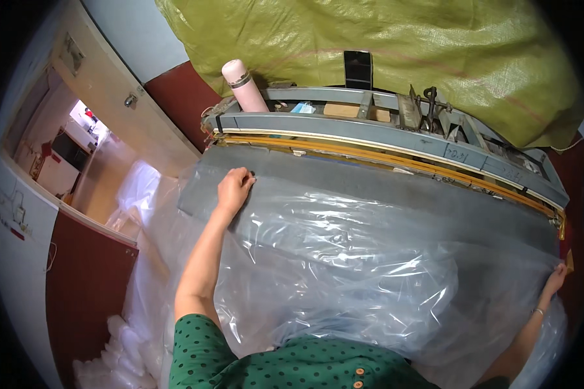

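Observation:
A wide sheet of clear plastic film (344,259) lies spread over a dark grey work surface (292,162) and drapes toward my body. My left hand (235,188) is closed in a pinch over the left part of the surface, on the film's far edge. Out at the far right, my right hand (555,277) grips the film's edge near the end of the machine. Between the hands the film is wrinkled and shiny. A long grey metal frame with a yellow-orange bar (383,159) runs along the surface's far side.
In the frame's tray stand a pink bottle (245,87) and metal tools (428,110). A black phone (358,70) leans against a yellow-green woven sheet (435,45). More film (136,311) hangs down at the left, beside an open door (117,91) and a dark red wall panel (87,285).

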Tool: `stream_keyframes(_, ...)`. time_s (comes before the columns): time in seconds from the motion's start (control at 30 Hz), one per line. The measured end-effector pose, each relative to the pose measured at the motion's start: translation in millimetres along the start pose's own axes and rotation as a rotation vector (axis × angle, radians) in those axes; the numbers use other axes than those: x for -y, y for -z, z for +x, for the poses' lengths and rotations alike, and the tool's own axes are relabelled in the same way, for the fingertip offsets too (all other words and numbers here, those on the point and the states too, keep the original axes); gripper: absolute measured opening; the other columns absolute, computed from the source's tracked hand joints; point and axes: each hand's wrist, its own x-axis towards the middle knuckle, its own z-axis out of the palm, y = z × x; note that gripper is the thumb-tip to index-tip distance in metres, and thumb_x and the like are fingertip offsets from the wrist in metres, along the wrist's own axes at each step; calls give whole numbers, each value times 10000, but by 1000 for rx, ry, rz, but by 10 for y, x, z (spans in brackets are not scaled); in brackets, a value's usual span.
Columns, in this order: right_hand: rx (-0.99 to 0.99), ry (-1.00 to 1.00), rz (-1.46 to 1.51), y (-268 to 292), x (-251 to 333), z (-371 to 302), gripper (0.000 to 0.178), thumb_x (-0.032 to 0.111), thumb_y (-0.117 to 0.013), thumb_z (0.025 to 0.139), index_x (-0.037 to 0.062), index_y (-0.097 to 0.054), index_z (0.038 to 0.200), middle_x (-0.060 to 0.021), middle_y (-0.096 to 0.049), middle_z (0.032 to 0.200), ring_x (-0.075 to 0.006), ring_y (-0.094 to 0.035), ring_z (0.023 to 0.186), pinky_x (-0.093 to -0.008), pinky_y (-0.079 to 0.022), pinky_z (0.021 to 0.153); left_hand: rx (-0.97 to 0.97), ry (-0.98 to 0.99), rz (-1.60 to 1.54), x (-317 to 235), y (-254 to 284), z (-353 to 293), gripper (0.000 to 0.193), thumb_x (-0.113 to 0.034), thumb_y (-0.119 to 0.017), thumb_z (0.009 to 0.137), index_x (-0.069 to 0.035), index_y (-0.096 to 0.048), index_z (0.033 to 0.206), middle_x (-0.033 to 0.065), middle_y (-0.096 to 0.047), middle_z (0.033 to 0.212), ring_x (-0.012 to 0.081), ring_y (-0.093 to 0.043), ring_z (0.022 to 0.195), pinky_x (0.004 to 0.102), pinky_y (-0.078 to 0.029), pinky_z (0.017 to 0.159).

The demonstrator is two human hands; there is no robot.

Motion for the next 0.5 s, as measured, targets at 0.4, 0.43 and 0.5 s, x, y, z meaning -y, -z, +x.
stream_keyframes(0.4,48,-176,247,569,-705,49,249,199,-473,915,23,-530,1081,-81,-599,999,-153,-562,958,-272,-432,829,86,-134,-25,-78,3,-60,136,-132,-640,744,-49,-556,811,99,-579,788,286,-538,809,395,-436,682)
stream_keyframes(0.43,32,-113,104,501,-703,26,242,197,-479,910,20,-534,1065,-86,-602,995,-167,-566,957,-275,-433,836,44,-169,29,-103,28,-63,126,-135,-619,759,-43,-551,811,108,-576,791,297,-536,807,403,-433,684)
stream_keyframes(0.5,18,19,-170,189,-501,1,228,194,-490,900,16,-541,1033,-94,-609,988,-197,-574,955,-281,-435,849,-40,-223,150,-89,128,-137,117,-140,-577,790,-30,-540,810,127,-570,797,321,-533,803,419,-429,687)
